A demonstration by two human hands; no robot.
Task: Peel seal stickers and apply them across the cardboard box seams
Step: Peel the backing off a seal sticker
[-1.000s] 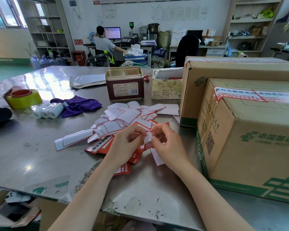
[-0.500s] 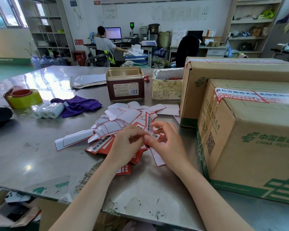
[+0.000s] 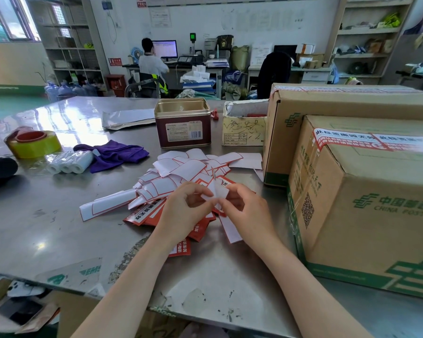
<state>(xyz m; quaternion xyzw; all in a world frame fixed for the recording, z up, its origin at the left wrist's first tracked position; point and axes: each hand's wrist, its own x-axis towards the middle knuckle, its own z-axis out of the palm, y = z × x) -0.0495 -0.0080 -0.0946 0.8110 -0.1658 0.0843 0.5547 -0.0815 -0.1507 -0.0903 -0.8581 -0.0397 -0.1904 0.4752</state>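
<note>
My left hand (image 3: 185,211) and my right hand (image 3: 246,212) meet above a pile of red seal stickers (image 3: 144,214). Both pinch one seal sticker (image 3: 216,191), which stands bent upward with its white backing facing me. A heap of white peeled backings (image 3: 181,170) lies just behind the hands. The near cardboard box (image 3: 366,215) stands to the right, with red and white seal stickers (image 3: 347,140) across its top seam. A second cardboard box (image 3: 332,111) sits behind it, also sealed along its top.
On the steel table (image 3: 47,228) lie a yellow tape roll (image 3: 34,143), a purple cloth (image 3: 112,153), white paper rolls (image 3: 69,163), an open tin (image 3: 182,123) and a small scribbled carton (image 3: 244,129). A person sits at a desk far behind.
The sticker has come up from the pile and now stands folded between my fingertips, with its backing parting from it. Both hands have lifted slightly.
</note>
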